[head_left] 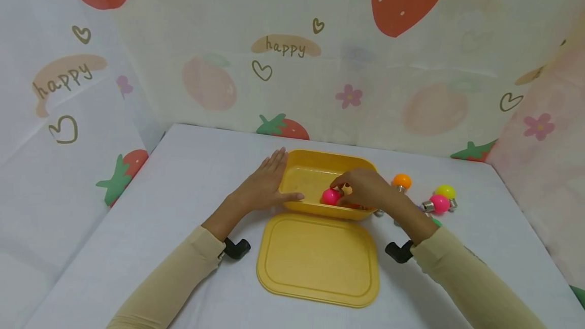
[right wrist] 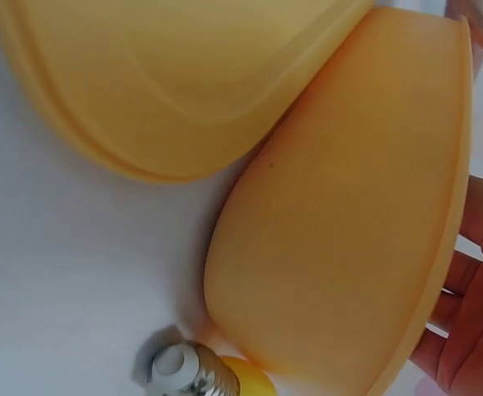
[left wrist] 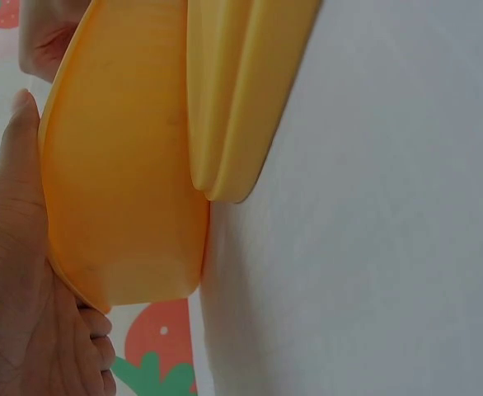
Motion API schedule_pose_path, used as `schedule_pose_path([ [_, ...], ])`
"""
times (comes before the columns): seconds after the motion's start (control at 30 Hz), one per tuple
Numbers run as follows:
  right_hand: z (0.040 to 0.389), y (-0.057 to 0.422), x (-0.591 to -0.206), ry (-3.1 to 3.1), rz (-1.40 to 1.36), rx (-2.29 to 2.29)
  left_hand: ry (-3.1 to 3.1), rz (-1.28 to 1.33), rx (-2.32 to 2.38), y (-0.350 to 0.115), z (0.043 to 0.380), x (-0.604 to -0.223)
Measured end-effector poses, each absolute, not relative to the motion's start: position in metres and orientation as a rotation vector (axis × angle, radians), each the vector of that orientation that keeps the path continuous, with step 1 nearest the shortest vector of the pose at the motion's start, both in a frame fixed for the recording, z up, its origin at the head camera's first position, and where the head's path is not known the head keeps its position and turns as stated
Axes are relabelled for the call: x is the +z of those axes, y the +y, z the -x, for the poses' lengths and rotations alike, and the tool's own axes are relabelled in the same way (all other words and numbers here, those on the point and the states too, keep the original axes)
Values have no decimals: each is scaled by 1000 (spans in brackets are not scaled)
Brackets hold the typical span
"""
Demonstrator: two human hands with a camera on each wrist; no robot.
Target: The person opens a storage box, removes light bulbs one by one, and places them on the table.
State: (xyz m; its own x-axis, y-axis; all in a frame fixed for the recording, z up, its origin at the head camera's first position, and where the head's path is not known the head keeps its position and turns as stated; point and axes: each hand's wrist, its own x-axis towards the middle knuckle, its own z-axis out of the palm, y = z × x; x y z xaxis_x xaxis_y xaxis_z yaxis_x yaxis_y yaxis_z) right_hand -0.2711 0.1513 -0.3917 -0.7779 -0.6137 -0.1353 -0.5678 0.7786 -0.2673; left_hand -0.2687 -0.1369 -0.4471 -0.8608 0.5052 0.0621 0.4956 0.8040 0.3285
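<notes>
A yellow plastic box (head_left: pixel 301 179) stands without its lid in the middle of the table. My left hand (head_left: pixel 262 184) rests on its left end, fingers straight along the rim and thumb reaching over the front edge. Inside the box, my right hand (head_left: pixel 367 187) pinches a pink light bulb (head_left: pixel 331 197) near its base, low over the floor. The right wrist view shows the box's outer wall (right wrist: pixel 332 206), with my right fingers beyond the rim and the bulb hidden. Something red shows in the box under my right hand.
The yellow lid (head_left: pixel 320 260) lies flat just in front of the box. Several bulbs lie to the right, among them an orange bulb (head_left: pixel 402 182), a yellow-green bulb (head_left: pixel 445 192) and another pink bulb (head_left: pixel 440 204). A patterned cloth backdrop (head_left: pixel 283 95) rises behind the table.
</notes>
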Motion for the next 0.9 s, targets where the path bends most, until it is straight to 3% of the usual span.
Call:
schedule_pose_path([
  [0.47, 270, 142, -400, 2776, 1023, -329, 2967, -832, 518, -135, 268, -446],
  [0.9, 266, 149, -394, 2925, 857, -455, 2966, -828, 515, -137, 268, -445],
])
